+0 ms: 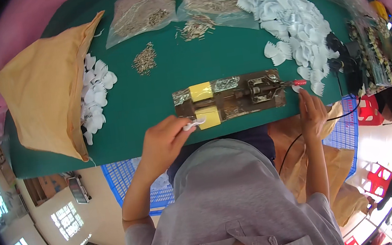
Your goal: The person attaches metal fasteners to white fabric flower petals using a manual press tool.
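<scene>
My left hand (163, 141) is closed, with a small white plastic piece (193, 124) pinched at its fingertips by the left end of a dark jig board (231, 97). A yellow strip (206, 104) crosses that board, and clear tape covers parts of it. On its right half sits a metal toggle clamp (264, 89) with a red-tipped handle (299, 82). Just below this handle, my right hand (312, 114) has its fingers together on another white piece (296, 89), mostly hidden by the fingertips.
White toothed plastic pieces (301, 34) are heaped at the far right. More white pieces (96, 96) spill from a tan sack (46, 92) at left. Bags of small parts (142, 13) lie at the back, near a loose pile (144, 60). A blue crate (127, 183) is below the table.
</scene>
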Demonstrator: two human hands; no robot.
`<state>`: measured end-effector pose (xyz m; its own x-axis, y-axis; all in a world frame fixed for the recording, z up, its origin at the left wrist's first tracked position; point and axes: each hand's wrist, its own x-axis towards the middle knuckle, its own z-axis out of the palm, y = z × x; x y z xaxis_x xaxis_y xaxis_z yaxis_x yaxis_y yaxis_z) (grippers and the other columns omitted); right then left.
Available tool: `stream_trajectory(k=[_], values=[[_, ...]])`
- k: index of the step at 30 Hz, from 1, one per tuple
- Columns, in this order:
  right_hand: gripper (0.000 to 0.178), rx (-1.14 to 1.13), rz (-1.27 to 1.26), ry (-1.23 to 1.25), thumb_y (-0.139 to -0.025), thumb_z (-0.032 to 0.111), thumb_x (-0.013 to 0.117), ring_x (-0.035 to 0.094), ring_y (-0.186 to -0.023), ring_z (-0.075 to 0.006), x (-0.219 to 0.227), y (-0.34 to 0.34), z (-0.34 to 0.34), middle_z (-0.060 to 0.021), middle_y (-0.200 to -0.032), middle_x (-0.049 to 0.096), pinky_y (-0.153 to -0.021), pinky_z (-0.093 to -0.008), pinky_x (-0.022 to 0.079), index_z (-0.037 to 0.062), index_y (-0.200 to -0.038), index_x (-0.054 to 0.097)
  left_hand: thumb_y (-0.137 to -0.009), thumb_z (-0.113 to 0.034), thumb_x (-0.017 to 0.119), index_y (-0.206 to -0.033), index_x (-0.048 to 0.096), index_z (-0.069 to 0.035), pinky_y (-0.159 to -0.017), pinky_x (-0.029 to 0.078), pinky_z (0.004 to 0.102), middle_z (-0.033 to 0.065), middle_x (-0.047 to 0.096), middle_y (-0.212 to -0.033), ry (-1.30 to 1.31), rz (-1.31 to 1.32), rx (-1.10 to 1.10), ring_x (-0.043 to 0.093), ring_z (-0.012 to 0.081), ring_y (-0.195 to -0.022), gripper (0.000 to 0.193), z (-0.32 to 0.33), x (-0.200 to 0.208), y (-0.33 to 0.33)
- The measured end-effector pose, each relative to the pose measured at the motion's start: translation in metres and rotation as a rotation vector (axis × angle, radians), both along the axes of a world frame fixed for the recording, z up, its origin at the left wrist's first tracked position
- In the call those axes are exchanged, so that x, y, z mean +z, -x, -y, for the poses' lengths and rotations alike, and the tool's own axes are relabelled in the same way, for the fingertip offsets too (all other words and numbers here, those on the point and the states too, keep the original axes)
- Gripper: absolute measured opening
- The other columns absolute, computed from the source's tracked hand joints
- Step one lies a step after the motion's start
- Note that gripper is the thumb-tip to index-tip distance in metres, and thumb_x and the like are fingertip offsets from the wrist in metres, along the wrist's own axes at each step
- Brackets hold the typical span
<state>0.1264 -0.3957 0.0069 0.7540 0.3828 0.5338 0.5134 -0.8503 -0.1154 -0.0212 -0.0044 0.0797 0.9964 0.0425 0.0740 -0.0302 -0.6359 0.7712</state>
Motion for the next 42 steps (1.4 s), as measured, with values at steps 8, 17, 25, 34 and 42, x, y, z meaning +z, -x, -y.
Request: stream_trajectory(k=[8,17,25,34,42], values=[[0.017,-0.121,-0.259,-0.288,-0.093,0.009,0.077,0.065,-0.075,-0.0193,0.005,-0.001,-0.009,-0.0076,-0.093,0.071,-0.064,-0.0336,0.051,0.0036,-0.109,0.073,-0.089,-0.011,0.075,-0.104,0.068,-0.012,-0.056,0.047,0.038,0.0038,0.057,-0.075,-0.637,0.228,-0.008,0.063,0.0219,-0.065,0.016,0.023,-0.04,-0.021],[0.032,-0.406,-0.489,-0.52,-0.084,0.017,0.086,0.06,-0.071,-0.0145,-0.004,-0.022,-0.02,-0.0039,-0.089,0.068,-0.067,-0.0313,0.05,0.0041,-0.108,0.069,-0.083,-0.017,0.08,-0.093,0.066,-0.011,-0.059,0.048,0.0354,0.0023,0.057,-0.076,-0.481,0.352,0.157,0.064,0.0194,-0.068,0.018,0.032,-0.042,-0.025],[0.025,-0.264,-0.638,-0.748,-0.091,0.004,0.079,0.063,-0.078,-0.0047,0.042,-0.022,0.0,-0.0027,-0.095,0.073,-0.066,-0.0201,0.05,-0.0014,-0.114,0.073,-0.081,-0.013,0.081,-0.086,0.062,-0.012,-0.055,0.045,0.0383,0.0025,0.056,-0.075,-0.567,0.244,0.111,0.059,0.0234,-0.061,0.02,0.03,-0.032,-0.029],[0.019,0.718,-0.418,-0.18,-0.087,0.0,0.07,0.067,-0.087,-0.0317,0.062,-0.029,-0.207,-0.0125,-0.094,0.064,-0.075,-0.041,0.055,0.004,-0.105,0.076,-0.074,-0.009,0.085,-0.136,0.056,-0.008,-0.099,0.043,0.0446,0.0093,0.066,-0.118,-0.269,0.316,0.228,0.058,0.0314,-0.115,0.068,0.018,-0.041,-0.035],[0.02,0.665,-1.274,-0.361,-0.086,0.003,0.075,0.065,-0.098,-0.0261,0.062,-0.028,-0.213,-0.0091,-0.103,0.072,-0.082,-0.0372,0.053,0.0042,-0.106,0.075,-0.084,-0.009,0.082,-0.156,0.041,-0.009,-0.112,0.038,0.0464,0.0057,0.069,-0.124,0.113,0.17,0.159,0.05,0.0325,-0.13,0.083,0.011,-0.067,-0.029]])
